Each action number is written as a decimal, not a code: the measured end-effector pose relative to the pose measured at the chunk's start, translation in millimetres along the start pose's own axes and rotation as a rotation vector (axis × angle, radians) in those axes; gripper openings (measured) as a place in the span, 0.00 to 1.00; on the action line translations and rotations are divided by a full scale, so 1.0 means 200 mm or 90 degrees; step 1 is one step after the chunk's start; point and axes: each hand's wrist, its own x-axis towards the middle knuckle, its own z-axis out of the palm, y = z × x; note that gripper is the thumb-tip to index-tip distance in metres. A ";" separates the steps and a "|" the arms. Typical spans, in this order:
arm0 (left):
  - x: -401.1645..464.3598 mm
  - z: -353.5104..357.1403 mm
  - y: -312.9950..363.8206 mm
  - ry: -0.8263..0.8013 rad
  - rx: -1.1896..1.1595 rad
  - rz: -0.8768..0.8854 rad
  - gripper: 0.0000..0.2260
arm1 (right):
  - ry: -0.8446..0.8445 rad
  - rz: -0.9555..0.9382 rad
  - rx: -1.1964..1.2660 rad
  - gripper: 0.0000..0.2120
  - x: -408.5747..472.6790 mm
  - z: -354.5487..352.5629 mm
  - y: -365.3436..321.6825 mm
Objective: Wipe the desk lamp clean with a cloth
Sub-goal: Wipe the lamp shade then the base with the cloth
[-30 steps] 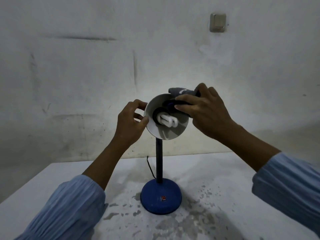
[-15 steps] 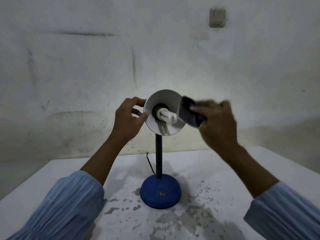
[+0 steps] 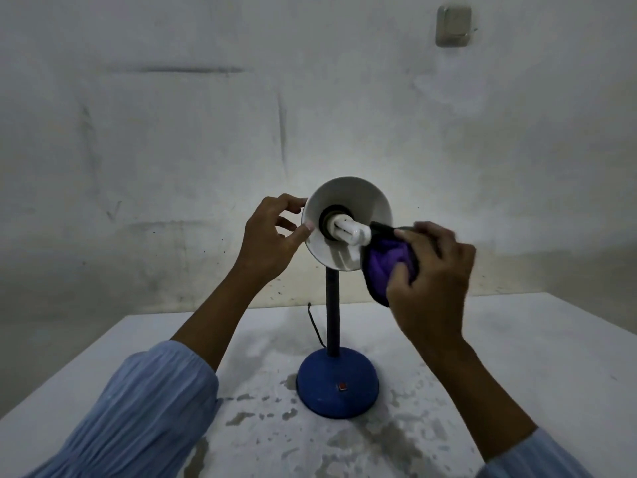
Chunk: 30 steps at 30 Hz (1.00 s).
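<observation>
Wiping lamp shade (image 3: pixel 348 205) rim, right side: right hand (image 3: pixel 434 270) fingers curled round purple cloth (image 3: pixel 387 267) beside bulb (image 3: pixel 350 232); left hand (image 3: pixel 267 239) pinches left rim. Next, probably: sweep inside, avoid bulb

Lamp base (image 3: pixel 337 386): blue, red switch (image 3: pixel 342 386). Shade (image 3: pixel 344 201) interior white; bulb (image 3: pixel 350 231) white. Cloth (image 3: pixel 387 263), 3 o'clock of shade: purple, dark edge. Sleeves (image 3: pixel 144 408): pale blue, finely striped. Table (image 3: pixel 517 339): white, grey blotches.
</observation>
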 end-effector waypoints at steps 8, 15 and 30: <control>0.00 0.02 -0.01 -0.006 -0.024 -0.011 0.11 | -0.166 -0.072 -0.276 0.25 -0.11 0.13 -0.03; -0.02 0.01 0.02 0.023 -0.047 -0.021 0.07 | -0.222 0.077 0.075 0.19 -0.12 0.23 -0.32; 0.01 -0.07 0.01 -0.086 -0.280 -0.173 0.26 | -0.108 0.517 0.698 0.10 0.22 0.06 -0.52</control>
